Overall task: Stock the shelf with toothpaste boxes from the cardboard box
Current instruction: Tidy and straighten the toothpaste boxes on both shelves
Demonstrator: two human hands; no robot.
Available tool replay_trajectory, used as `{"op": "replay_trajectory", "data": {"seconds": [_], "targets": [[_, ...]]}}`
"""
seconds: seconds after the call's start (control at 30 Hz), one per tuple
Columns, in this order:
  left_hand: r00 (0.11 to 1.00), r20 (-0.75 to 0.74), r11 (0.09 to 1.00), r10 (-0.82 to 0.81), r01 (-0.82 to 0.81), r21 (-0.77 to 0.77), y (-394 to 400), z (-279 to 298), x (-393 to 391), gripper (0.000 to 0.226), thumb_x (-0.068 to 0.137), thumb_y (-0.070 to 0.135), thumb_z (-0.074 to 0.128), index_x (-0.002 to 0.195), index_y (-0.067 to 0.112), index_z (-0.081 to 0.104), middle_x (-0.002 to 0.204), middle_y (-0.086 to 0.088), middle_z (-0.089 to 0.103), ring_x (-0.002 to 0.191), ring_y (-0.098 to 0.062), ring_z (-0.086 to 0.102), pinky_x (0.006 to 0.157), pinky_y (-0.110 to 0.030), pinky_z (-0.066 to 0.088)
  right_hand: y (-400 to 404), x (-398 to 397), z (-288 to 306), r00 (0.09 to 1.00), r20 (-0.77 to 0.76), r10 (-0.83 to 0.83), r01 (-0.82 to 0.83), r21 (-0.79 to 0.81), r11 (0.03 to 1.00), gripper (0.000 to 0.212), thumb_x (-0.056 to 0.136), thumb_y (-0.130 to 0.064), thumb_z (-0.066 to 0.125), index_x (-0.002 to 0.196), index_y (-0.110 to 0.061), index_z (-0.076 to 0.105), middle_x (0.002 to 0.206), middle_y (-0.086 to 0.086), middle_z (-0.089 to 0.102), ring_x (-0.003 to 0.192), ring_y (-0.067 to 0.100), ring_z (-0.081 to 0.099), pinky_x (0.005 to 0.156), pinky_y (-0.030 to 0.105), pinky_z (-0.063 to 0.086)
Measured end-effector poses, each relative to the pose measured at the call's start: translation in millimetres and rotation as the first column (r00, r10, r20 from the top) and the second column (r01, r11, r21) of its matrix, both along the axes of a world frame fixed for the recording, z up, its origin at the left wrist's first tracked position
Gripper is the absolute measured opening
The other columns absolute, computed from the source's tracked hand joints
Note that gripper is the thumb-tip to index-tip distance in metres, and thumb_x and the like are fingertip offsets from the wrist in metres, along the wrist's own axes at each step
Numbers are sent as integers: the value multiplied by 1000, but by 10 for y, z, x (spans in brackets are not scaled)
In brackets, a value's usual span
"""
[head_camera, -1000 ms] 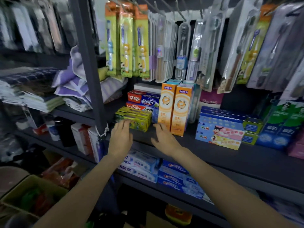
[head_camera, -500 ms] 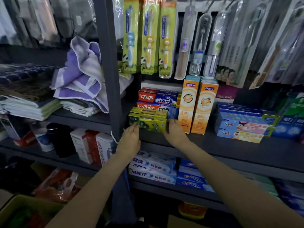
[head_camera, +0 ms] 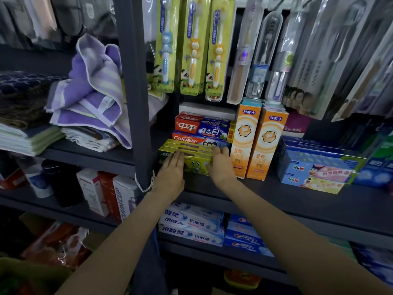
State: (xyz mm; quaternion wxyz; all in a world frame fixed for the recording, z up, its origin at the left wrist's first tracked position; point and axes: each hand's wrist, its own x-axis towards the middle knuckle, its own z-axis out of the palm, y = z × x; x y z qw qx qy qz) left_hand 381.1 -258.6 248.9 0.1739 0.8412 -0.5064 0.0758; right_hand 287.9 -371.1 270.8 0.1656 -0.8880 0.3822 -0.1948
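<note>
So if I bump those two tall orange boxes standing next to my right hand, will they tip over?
Probably, yes. The orange boxes stand upright on narrow ends, so a sideways knock could topple them. They look like light, stiff card. The flat green boxes under both hands should just slide.

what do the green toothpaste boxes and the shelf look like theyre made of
Green toothpaste boxes: likely printed cardboard, slightly glossy, with crisp folded edges and flat printed faces. Shelf: probably painted metal, dark matte grey, with a thin straight front lip and a matching upright post.
</note>
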Motion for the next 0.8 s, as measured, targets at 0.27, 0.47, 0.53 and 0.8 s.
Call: {"op": "replay_trajectory", "data": {"seconds": [0.27, 0.47, 0.53, 0.8], "targets": [[982, 158, 992, 106, -115, 47, -171, 51, -3, 65, 91, 18, 46, 147, 12, 14, 154, -6, 15, 135, -34, 15, 113, -38, 15, -58, 178, -66, 958, -264, 108, -144, -119, 982, 66, 94, -10, 49, 148, -6, 11, 156, 15, 1, 120, 40, 50, 89, 43, 46], [971, 217, 988, 105, -126, 86, -196, 27, 62, 67, 92, 19, 45, 148, 13, 7, 155, -6, 13, 136, -34, 13, 114, -35, 12, -69, 188, -86, 937, -341, 76, -157, -219, 963, 71, 93, -5, 49, 148, 0, 4, 155, 24, -1, 115, 40, 54, 84, 41, 49], [972, 211, 988, 103, -125, 94, -197, 8, 63, 69, 92, 19, 45, 148, 13, 6, 156, -5, 12, 136, -34, 12, 114, -36, 13, -73, 188, -96, 935, -347, 77, -161, -221, 962, 71, 93, -5, 49, 148, 0, 4, 155, 23, -2, 115, 39, 54, 83, 41, 49], [999, 7, 985, 50, -50, 164, -234, 109, 127, 74, 90, 10, 49, 149, 18, 5, 157, 0, 4, 141, -34, 1, 112, -41, 24, -96, 197, -29, 927, -369, 62, -136, -178, 975, 73, 94, -7, 49, 149, -4, 1, 156, 18, -5, 120, 40, 50, 87, 43, 47]]}}
